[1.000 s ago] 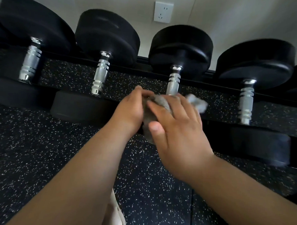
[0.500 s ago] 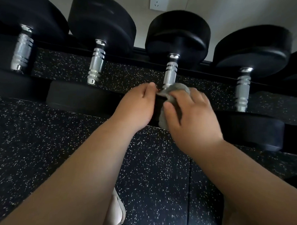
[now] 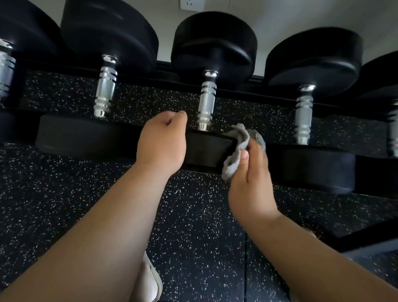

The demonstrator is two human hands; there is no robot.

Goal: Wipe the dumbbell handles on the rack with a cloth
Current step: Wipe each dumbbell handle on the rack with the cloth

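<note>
Several black dumbbells with knurled chrome handles lie side by side on a low rack. The middle dumbbell handle (image 3: 206, 103) is fully uncovered. My right hand (image 3: 249, 176) holds a crumpled grey cloth (image 3: 241, 143) between thumb and fingers, just right of that handle's near end and over the dumbbell's near head (image 3: 205, 148). My left hand (image 3: 163, 142) is left of the handle with its fingers curled and nothing in it; its knuckles are against the near head. Neighbouring handles stand to the left (image 3: 105, 89) and right (image 3: 304, 114).
The rack's dark rail (image 3: 374, 179) runs along the dumbbells' near heads, with a frame leg at lower right (image 3: 372, 243). Black speckled rubber floor (image 3: 201, 242) lies below. A white shoe (image 3: 149, 283) shows under my left forearm. A wall socket (image 3: 192, 0) is above.
Both hands have come off the middle handle and parted: the right hand drew the cloth to the right, the left hand let go of it and moved left. The handle is now bare.
</note>
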